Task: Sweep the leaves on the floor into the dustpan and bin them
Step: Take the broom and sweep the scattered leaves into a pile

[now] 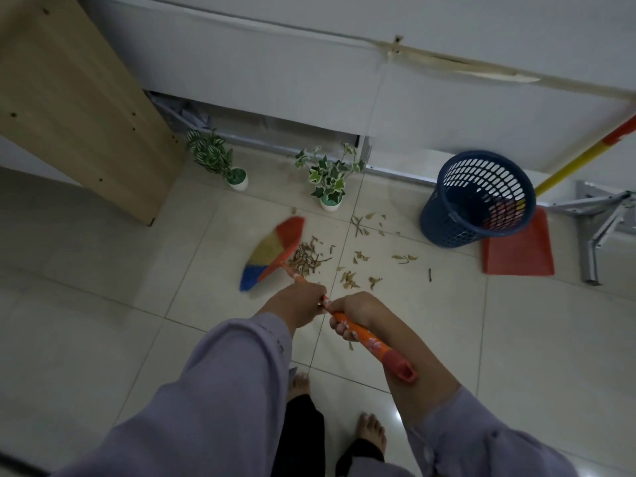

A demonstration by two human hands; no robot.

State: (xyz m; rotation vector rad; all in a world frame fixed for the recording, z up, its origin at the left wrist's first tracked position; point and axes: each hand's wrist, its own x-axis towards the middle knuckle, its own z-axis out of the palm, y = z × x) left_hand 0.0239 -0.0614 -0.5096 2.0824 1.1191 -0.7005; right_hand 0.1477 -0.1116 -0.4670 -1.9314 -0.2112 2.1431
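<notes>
Both hands grip an orange broom handle (370,342). My left hand (297,301) holds it lower down, my right hand (354,315) higher up near the red end cap. The broom head (272,251), with red, yellow and blue bristles, rests on the tiled floor at the left of a pile of dry leaves (308,259). More dry leaves (361,258) lie scattered to the right across the tiles. A red dustpan (518,249) lies flat on the floor at the right, behind and beside a blue perforated bin (478,197).
Two small potted plants (237,179) (330,201) stand by the white wall base. A wooden cabinet (79,108) fills the upper left. A metal table leg (599,232) stands at the far right. A yellow-and-red pole (585,156) leans there. My bare feet (371,432) are below.
</notes>
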